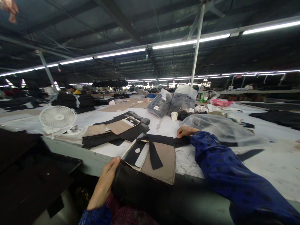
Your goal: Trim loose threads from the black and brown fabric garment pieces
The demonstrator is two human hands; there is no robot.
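**Left hand** point(104, 182), lower centre-left: closed in a narrow pinch, fingers curled over the edge of the fabric panels and gripping them.

**Black-and-tan fabric panels** point(150, 159): a layered stack lying across the table edge at lower centre, with its long axis running from the person out across the table. A loose black strap point(154, 154) hangs toward the person. A dark fabric fold point(138, 187) droops below, over the table edge.

**Right hand** point(186, 132), centre right: lying on its side, fingers loosely curled, holding nothing. It rests just beside the panels' far black band, in a blue patterned sleeve point(229, 168).

**Around:**
- clear plastic sheet point(217, 129), touching the right hand's fingertips
- second black-and-tan stack point(116, 129), just beyond the held panels
- white desk fan point(57, 117), left of that stack
- paper cup point(174, 116) and two full grey plastic bags point(172, 102), farther up the white-topped cutting table point(269, 162)
- pink tray point(221, 102), upper right
- dark cloth pile point(25, 178), lower left, beyond the table edge
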